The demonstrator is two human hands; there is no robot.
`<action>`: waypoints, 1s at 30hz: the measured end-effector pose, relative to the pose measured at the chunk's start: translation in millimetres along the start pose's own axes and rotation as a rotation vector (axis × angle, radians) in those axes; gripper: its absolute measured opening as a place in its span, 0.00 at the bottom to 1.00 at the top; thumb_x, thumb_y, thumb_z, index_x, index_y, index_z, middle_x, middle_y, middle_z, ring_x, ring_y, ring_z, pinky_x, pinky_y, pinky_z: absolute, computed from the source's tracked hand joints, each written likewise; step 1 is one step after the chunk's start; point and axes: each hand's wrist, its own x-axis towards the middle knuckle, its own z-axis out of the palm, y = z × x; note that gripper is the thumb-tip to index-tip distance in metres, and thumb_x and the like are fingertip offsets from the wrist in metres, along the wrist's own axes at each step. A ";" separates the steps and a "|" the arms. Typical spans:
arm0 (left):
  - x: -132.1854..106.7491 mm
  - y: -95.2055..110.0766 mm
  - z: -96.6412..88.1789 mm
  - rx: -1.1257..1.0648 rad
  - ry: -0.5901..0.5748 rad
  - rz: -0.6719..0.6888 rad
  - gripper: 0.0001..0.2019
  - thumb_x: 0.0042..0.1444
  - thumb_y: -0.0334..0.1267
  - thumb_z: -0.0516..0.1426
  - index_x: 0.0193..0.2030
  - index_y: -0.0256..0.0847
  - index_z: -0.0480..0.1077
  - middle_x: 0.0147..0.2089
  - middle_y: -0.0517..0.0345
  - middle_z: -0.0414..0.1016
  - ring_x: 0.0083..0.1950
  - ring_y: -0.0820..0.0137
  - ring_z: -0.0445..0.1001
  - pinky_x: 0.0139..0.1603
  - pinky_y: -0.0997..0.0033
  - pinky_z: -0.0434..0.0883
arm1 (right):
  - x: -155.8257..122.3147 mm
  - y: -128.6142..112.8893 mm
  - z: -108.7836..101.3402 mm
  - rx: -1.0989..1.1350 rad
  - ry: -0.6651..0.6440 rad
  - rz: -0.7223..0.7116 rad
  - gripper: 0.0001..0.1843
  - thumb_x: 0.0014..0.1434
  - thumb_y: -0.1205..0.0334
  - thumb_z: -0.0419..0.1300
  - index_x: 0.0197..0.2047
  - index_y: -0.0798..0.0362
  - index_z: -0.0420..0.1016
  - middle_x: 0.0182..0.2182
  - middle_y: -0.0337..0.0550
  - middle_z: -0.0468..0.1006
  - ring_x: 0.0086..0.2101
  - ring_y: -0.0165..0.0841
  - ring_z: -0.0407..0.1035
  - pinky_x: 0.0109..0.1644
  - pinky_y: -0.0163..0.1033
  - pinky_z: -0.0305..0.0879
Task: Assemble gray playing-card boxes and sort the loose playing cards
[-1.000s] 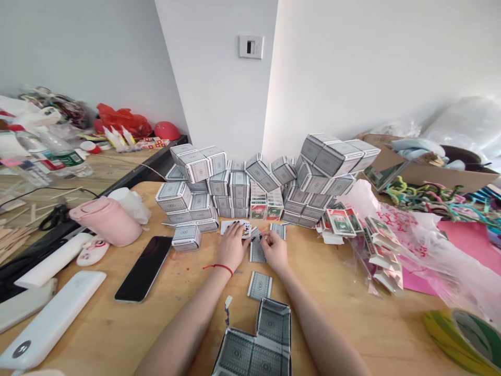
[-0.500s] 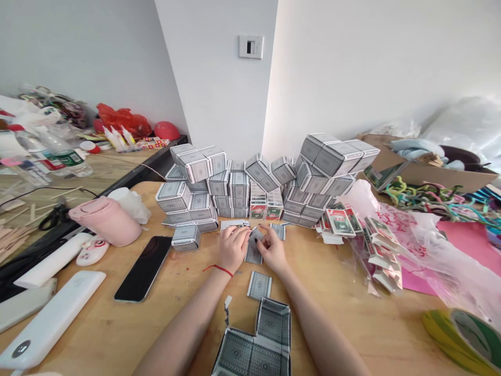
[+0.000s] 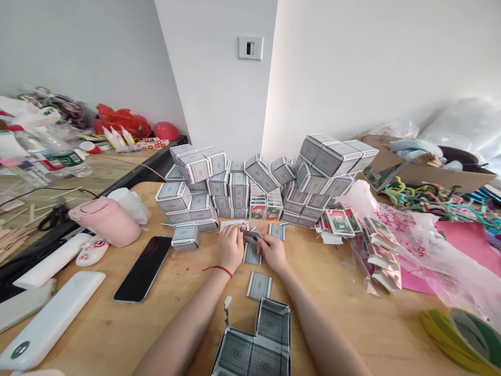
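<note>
My left hand (image 3: 230, 246) and my right hand (image 3: 273, 251) meet over a grey patterned playing card (image 3: 252, 246) on the wooden table (image 3: 168, 308); both pinch its upper part, which is bent up. A white face-up card (image 3: 231, 224) lies just beyond my left fingers. Another grey card (image 3: 259, 285) lies nearer me. A partly built open box of cards (image 3: 256, 347) sits at the front edge. Behind my hands stands a pile of several finished card cubes (image 3: 238, 185).
A black phone (image 3: 143, 267), a pink bottle (image 3: 105, 221) and white power banks (image 3: 50, 321) lie on the left. Loose card packs (image 3: 344, 222) and a pink plastic bag (image 3: 407, 245) lie on the right, with a cardboard box (image 3: 426, 175) and pipe cleaners behind.
My hands have drawn together over the card and lifted its top edge, folding it; the left hand came off the white face-up card. Everything else stays put.
</note>
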 end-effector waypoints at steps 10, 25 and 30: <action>-2.2 -18.2 15.3 0.205 -0.189 0.028 0.14 0.51 0.30 0.50 0.45 0.39 0.66 0.51 0.51 0.67 0.55 0.62 0.62 0.55 0.56 0.61 | 2.3 1.0 -1.6 0.042 0.020 0.022 0.20 0.52 0.53 0.51 0.16 0.54 0.69 0.10 0.36 0.66 0.12 0.25 0.56 0.17 0.31 0.53; -1.4 -16.4 13.0 0.256 -0.187 0.011 0.12 0.56 0.33 0.46 0.43 0.39 0.67 0.46 0.52 0.72 0.48 0.67 0.69 0.49 0.64 0.66 | 4.1 -6.4 -7.0 0.251 0.034 0.076 0.21 0.52 0.47 0.51 0.33 0.57 0.73 0.23 0.42 0.74 0.15 0.26 0.59 0.18 0.32 0.57; -3.4 -12.7 8.8 0.339 -0.230 0.024 0.16 0.53 0.25 0.46 0.48 0.38 0.63 0.43 0.50 0.73 0.43 0.65 0.72 0.42 0.66 0.68 | 4.7 -4.9 -8.5 0.234 0.081 0.079 0.21 0.52 0.46 0.51 0.24 0.57 0.71 0.20 0.42 0.72 0.15 0.26 0.59 0.19 0.32 0.56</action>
